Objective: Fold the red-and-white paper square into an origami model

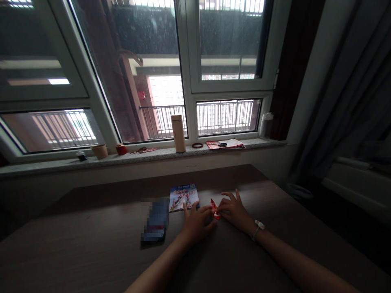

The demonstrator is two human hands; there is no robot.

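Note:
A small piece of folded red paper (pixel 215 210) with pale patches is held between my two hands, just above or on the dark table. My left hand (pixel 198 221) grips its left side with the fingers bent, next to a printed booklet. From the right, my right hand (pixel 235 211) pinches the paper between thumb and bent fingers, while another finger points up. A bracelet with a pale charm (pixel 259 224) circles my right wrist. The fingertips cover part of the paper, so its exact folds are hard to make out.
The colourful booklet (pixel 184 197) and a blurred dark phone-like object (pixel 155 221) lie left of my hands on the table (pixel 91 228). Along the windowsill stand a tall beige flask (pixel 178 134), a paper cup (pixel 100 151), a red spool-like item (pixel 121 149), and scissors (pixel 222 144) on red-and-white papers.

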